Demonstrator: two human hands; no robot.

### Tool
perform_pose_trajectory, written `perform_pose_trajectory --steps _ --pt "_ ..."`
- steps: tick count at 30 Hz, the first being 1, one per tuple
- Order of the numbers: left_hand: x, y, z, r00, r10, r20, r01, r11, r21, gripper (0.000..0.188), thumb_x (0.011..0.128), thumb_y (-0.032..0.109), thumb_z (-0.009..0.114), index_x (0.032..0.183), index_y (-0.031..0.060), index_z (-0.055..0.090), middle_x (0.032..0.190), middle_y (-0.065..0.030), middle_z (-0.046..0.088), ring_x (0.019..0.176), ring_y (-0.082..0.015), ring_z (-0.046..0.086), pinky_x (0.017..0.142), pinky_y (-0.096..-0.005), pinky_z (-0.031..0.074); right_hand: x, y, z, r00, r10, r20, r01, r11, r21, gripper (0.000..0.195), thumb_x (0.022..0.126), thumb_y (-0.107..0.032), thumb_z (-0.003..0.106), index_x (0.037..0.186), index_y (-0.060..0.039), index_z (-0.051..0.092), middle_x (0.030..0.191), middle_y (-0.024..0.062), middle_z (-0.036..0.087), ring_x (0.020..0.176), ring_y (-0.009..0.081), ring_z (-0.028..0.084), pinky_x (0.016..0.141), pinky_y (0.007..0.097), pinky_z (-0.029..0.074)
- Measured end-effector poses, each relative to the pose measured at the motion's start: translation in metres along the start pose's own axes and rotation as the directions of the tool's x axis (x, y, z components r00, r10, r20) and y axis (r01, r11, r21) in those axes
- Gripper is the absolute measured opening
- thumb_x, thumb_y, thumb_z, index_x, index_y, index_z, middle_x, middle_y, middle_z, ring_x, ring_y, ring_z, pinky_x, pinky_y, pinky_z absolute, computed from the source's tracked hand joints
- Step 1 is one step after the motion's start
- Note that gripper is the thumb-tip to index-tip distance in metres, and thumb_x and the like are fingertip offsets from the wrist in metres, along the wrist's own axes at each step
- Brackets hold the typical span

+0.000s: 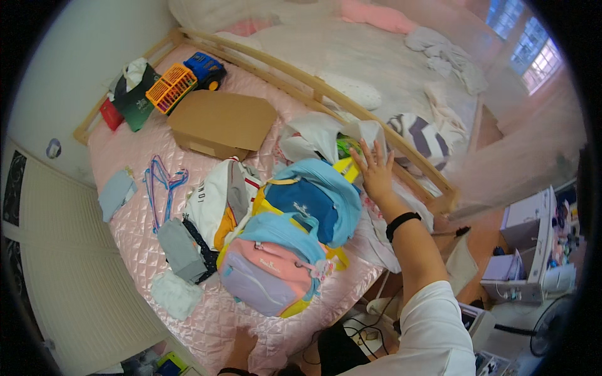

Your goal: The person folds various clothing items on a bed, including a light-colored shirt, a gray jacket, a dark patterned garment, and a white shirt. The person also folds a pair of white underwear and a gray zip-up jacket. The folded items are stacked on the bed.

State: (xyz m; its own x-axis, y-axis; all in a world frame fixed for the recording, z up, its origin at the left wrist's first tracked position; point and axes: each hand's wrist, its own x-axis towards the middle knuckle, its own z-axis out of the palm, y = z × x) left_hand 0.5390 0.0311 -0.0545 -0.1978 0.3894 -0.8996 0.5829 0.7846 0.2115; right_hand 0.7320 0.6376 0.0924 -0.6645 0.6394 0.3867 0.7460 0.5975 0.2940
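My right hand (376, 173), fingers spread, reaches over a white plastic bag (312, 129) at the bed's far side, close to a yellow strap. My left hand (244, 340) is low on the pink quilted bedspread (343, 293), its fingers partly hidden. Between my hands lie a pink and lilac backpack (268, 277) and a blue backpack (301, 199) with yellow parts, overlapping. Left of them are a white and grey bag or garment (211, 199), a folded grey cloth (181, 249), a white cloth (176, 295) and several blue and purple hangers (164, 185).
A cardboard box (223, 117), a toy truck (202, 70) and a dark green bag (134, 101) are towards the bed's head. A wooden rail (324, 89) borders a second bed with bedding. Cables (371, 331), a fan (555, 324) and a white desk (541, 235) stand right.
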Motion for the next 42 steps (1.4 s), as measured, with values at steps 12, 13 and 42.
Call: perform_pose_trajectory --steps 12,13,42 --pt "0.008 0.101 -0.024 0.856 -0.067 -0.513 -0.289 0.761 -0.581 0.078 0.075 0.013 0.068 0.139 -0.0063 0.027 0.139 -0.0269 0.034 0.126 -0.0395 0.039 0.103 -0.0436 0.036 0.181 0.042 -0.005 0.850 0.396 0.347 -0.397 0.050 0.916 0.025 0.080 -0.006 0.049 0.100 0.0003 0.063 0.085 0.0123 0.064 0.076 0.0246 0.060 0.064 0.0354 0.047" --pt "0.003 0.096 -0.028 0.840 -0.075 -0.537 -0.333 0.709 -0.621 0.081 0.075 0.013 0.068 0.140 -0.0058 0.024 0.140 -0.0254 0.035 0.125 -0.0382 0.041 0.101 -0.0425 0.038 0.200 0.022 -0.038 0.792 0.417 0.446 -0.393 -0.210 0.895 0.025 0.081 -0.005 0.047 0.100 0.0005 0.062 0.084 0.0100 0.064 0.075 0.0216 0.059 0.063 0.0340 0.046" --pt "0.070 0.174 -0.112 0.998 0.038 -0.057 -0.053 -0.083 -0.995 0.072 0.093 0.048 0.050 0.145 0.0082 0.020 0.145 -0.0134 0.033 0.132 -0.0320 0.034 0.103 -0.0495 0.039 -0.033 -0.023 0.000 0.828 0.162 0.537 -0.560 0.212 0.801 0.059 0.067 -0.018 0.074 0.118 -0.0015 0.051 0.105 0.0176 0.061 0.093 0.0284 0.061 0.083 0.0359 0.047"
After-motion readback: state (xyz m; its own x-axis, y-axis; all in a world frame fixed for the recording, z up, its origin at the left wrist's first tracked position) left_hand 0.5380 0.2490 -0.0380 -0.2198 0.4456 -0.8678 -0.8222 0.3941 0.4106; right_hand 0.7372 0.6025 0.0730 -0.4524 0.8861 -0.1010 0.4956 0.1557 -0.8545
